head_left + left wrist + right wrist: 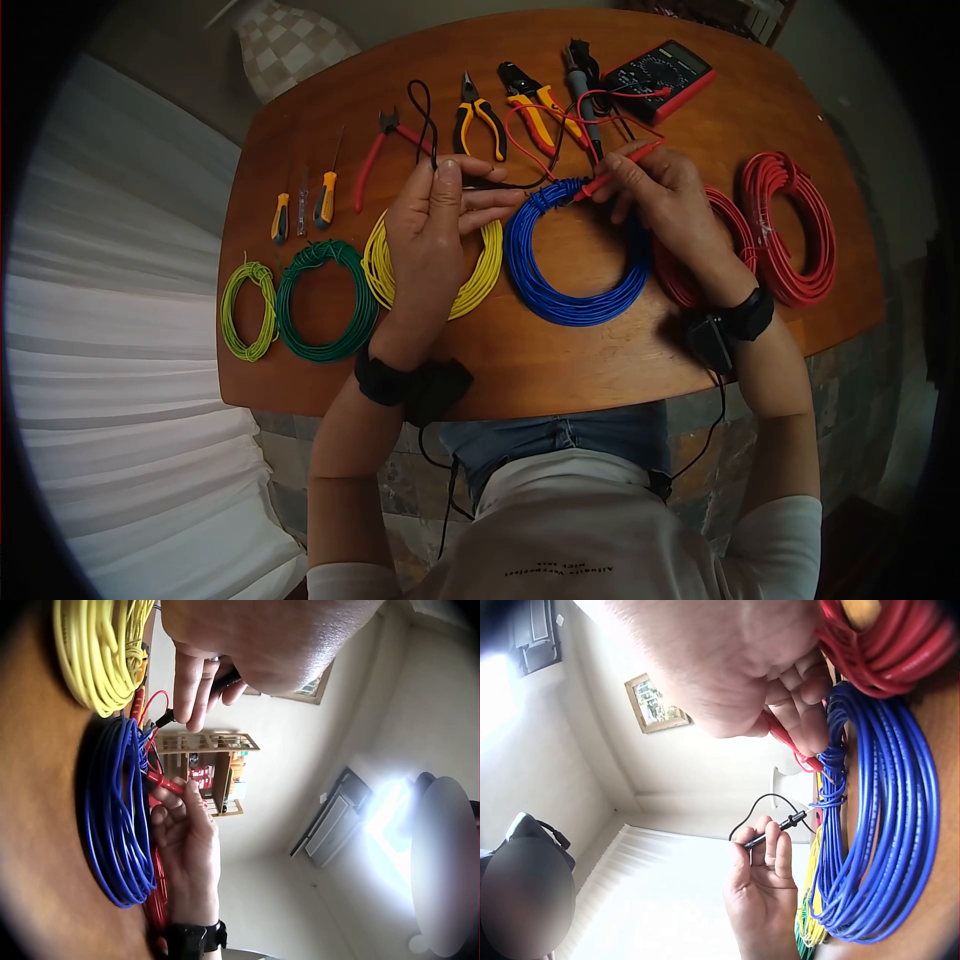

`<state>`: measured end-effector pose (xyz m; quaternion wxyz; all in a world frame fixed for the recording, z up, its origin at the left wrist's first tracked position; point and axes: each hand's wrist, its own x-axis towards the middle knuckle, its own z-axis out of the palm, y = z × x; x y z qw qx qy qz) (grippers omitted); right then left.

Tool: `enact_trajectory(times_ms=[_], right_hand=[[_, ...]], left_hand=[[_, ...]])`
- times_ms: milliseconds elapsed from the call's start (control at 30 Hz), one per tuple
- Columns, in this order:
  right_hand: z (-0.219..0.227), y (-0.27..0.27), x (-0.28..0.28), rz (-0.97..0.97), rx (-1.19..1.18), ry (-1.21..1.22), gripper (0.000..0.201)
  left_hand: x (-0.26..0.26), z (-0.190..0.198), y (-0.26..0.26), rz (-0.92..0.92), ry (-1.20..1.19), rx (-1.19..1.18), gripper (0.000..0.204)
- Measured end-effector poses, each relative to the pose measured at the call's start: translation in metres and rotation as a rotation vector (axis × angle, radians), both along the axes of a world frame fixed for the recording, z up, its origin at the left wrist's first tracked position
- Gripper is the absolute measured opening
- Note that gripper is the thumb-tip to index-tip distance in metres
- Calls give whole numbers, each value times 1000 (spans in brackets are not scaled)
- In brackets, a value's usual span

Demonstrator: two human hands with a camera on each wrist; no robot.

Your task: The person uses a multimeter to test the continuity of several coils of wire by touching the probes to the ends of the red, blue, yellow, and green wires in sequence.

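Note:
My left hand (430,215) pinches a black multimeter probe (793,819) between thumb and fingers, its tip pointing toward the tied part of a blue wire coil (580,313). From the other side, my right hand (665,200) grips a red probe (595,187), angled down to the same tied bundle at the coil's far edge. In the right wrist view both tips are close to the bundle's loose ends. Red and black leads run from the probes toward a red-and-black multimeter (660,75) at the back right.
Yellow (480,285), green (285,320) and yellow-green (228,310) coils lie leftward; red coils (815,250) lie right. Behind are red-handled cutters (371,170), pliers (489,118), a wire stripper (535,122) and a grey-handled tool (580,90). Screwdrivers (325,200) rest at the left.

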<state>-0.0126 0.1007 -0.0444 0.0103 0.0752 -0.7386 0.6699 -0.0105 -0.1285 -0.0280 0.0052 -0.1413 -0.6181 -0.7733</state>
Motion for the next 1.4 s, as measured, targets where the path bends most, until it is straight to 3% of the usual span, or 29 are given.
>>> enact_trajectory(times_ms=[200,1033,1133,1400], right_hand=[[10,2,4,-182,-44,5,30],[7,0,3,-38,48,-14,29],[7,-1,4,-33,39,-16,28],[7,-1,3,-35,26,-35,25]], left_hand=[[-1,10,-9,107,91,-37,34],[3,0,-1,29,14,3,32],[3,-1,-2,18,24,-77,37],[4,0,1,19,26,17,32]])
